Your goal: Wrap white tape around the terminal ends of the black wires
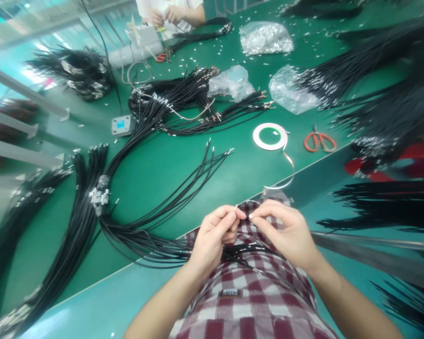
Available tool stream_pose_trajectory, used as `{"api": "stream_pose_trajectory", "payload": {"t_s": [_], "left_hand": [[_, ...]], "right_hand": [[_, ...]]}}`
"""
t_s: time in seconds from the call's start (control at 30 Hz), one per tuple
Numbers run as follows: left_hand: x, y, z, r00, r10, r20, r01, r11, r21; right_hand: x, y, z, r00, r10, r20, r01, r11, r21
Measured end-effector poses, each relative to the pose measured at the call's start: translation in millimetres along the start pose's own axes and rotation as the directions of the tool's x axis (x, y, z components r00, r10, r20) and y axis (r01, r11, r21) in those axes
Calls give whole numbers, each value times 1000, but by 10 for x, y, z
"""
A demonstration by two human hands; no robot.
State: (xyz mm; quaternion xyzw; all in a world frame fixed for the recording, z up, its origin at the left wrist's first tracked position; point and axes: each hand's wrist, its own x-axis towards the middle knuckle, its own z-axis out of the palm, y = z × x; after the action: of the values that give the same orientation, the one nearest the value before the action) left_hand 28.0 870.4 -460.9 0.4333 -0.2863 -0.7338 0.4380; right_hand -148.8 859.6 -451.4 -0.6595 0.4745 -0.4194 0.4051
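Note:
My left hand is closed in a pinch above my lap, with a small pale tip showing at the fingertips; the rest of what it holds is hidden. Close by on its right, my right hand pinches a small white piece between thumb and forefinger. Black cables run off the table edge and pass beneath my left hand, their tipped ends lying over the checked apron. From a roll of white tape, a loose thin strip curls down toward my right hand.
Orange-handled cutters lie right of the roll. Cable bundles and clear bags of small parts cover the green table. More cables hang at right. Across the table, a co-worker's hands are busy.

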Motion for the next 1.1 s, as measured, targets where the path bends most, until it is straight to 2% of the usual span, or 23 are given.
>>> {"api": "stream_pose_trajectory", "payload": {"t_s": [0.13, 0.33, 0.5, 0.83, 1.1], "left_hand": [[-23, -56, -18, 999, 44, -16, -44, 999, -5], [-58, -94, 5, 982, 164, -94, -164, 986, 13], [-81, -94, 13, 975, 156, -159, -149, 987, 53], [-72, -107, 22, 962, 217, -169, -213, 976, 40], [-17, -57, 53, 954, 184, -237, -171, 982, 73]], "right_hand": [[101, -75, -9, 995, 24, 101, -27, 999, 34], [169, -75, 29, 986, 42, 164, -49, 998, 37], [175, -73, 69, 985, 61, 160, -69, 997, 41], [162, -91, 38, 985, 82, 150, -87, 996, 26], [110, -83, 1, 989, 75, 130, -80, 996, 33]]}}
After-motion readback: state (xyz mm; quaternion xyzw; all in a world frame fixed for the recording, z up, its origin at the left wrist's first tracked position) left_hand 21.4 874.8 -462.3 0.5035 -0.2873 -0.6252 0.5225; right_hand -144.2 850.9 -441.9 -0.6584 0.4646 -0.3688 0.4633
